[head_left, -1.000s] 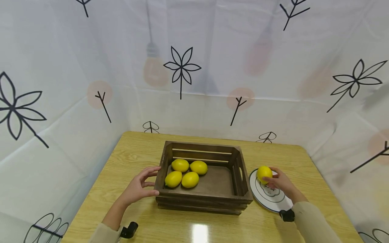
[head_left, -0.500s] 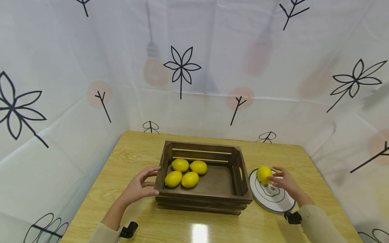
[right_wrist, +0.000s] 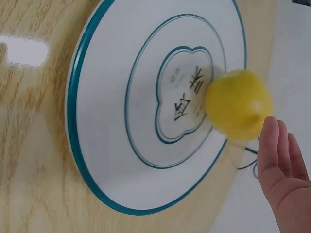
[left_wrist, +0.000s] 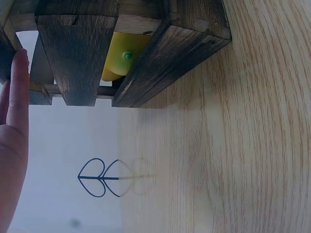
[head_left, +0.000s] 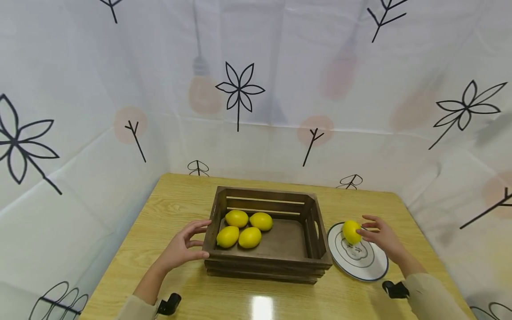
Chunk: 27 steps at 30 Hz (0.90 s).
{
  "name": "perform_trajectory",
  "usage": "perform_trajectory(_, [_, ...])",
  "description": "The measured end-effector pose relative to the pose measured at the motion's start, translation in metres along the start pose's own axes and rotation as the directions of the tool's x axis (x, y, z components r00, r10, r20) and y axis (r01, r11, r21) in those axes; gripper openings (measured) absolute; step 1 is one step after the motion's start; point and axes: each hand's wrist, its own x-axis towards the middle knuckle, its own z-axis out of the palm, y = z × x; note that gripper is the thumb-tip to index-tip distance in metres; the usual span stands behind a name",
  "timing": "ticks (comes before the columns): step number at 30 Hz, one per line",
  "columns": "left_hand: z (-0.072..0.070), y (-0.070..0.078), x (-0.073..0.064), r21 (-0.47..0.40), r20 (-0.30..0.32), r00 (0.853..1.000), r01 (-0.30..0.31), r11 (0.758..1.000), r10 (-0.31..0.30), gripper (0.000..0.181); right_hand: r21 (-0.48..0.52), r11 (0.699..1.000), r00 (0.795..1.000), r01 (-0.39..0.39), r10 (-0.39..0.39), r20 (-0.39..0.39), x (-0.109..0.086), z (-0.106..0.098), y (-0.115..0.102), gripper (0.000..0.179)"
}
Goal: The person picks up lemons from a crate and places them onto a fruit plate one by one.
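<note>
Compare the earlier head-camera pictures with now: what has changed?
The right hand has let go of the lemon on the plate and drawn back to the right, fingers opened. That lemon has shifted slightly to the right. Whether a fingertip still touches it is unclear. Unchanged: the left hand at the crate, and the four lemons inside.

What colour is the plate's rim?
The plate's rim is teal, clearest in the right wrist view.
</note>
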Motion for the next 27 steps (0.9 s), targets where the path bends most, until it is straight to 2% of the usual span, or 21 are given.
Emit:
perform_trajectory(10, [0.000,0.000,0.001,0.000,0.001,1.000,0.001,1.000,-0.001,0.068,-0.005,0.998,0.998,0.066,-0.066,0.016,-0.001,-0.005,-0.022,0.067])
perform_trajectory(20, [0.001,0.000,0.001,0.000,0.008,1.000,-0.007,1.000,0.007,0.068,-0.097,0.988,0.992,0.123,-0.121,0.025,0.002,-0.006,-0.044,0.065])
perform_trajectory(27, [-0.001,0.000,0.001,0.004,-0.002,1.000,0.002,1.000,-0.002,0.068,-0.086,0.986,0.990,0.141,-0.138,0.042,0.008,-0.005,-0.058,0.065])
